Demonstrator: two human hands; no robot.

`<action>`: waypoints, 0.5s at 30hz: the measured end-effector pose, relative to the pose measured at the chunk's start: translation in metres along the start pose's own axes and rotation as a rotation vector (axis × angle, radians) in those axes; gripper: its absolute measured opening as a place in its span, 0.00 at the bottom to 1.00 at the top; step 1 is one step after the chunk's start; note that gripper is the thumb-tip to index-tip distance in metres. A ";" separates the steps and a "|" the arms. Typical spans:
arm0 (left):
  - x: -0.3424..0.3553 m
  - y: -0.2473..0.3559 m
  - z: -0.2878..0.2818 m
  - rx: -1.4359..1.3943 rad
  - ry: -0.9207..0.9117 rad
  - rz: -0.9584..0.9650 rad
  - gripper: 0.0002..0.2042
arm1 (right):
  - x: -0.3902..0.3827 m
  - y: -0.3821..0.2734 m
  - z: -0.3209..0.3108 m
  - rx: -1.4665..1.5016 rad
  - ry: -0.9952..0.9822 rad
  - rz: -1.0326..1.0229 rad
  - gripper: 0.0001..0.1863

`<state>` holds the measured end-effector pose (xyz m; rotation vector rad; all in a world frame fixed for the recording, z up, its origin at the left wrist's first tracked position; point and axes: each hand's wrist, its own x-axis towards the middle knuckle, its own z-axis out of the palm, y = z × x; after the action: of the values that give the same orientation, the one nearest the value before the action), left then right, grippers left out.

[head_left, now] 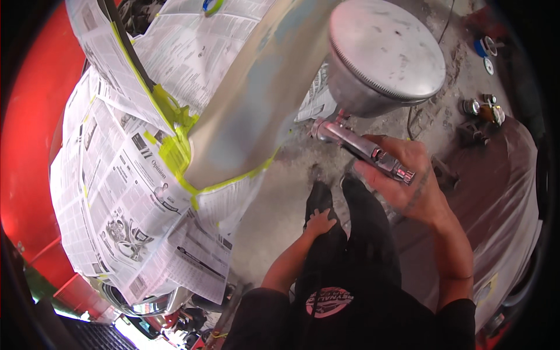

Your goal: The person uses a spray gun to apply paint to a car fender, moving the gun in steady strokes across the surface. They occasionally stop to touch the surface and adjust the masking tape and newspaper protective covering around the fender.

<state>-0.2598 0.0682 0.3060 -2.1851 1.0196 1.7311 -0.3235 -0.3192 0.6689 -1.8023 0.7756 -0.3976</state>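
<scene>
My right hand grips a metal spray gun with a large lidded silver cup on top, held at the upper right. My left hand rests on my dark trouser leg with its fingers apart, holding nothing. To the left of the gun is a long beige body panel with blue-grey patches. Around it, newspaper covers the vehicle, fixed along the edges with yellow-green masking tape.
A red vehicle body lines the left edge. At right, a plastic-covered dark panel stands beside several cans on the stained concrete floor. A blue tin lies farther back.
</scene>
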 end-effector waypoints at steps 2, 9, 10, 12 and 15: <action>0.002 0.007 -0.002 -0.031 0.005 0.019 0.39 | 0.004 -0.009 -0.006 0.028 -0.031 -0.011 0.21; 0.006 0.012 -0.011 -0.019 -0.033 0.069 0.38 | 0.030 -0.022 -0.024 -0.067 0.065 0.208 0.19; 0.010 0.007 -0.017 -0.031 -0.034 0.069 0.38 | 0.033 -0.023 -0.025 -0.068 0.109 0.231 0.18; 0.018 -0.009 -0.023 -0.057 -0.050 0.071 0.37 | 0.037 -0.025 -0.025 -0.083 0.187 0.258 0.17; 0.024 -0.026 -0.032 -0.113 -0.014 0.132 0.37 | 0.043 -0.028 -0.022 -0.120 0.255 0.240 0.16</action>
<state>-0.2162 0.0609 0.2868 -2.2144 1.1122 1.9025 -0.2965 -0.3585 0.6988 -1.7624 1.2025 -0.4343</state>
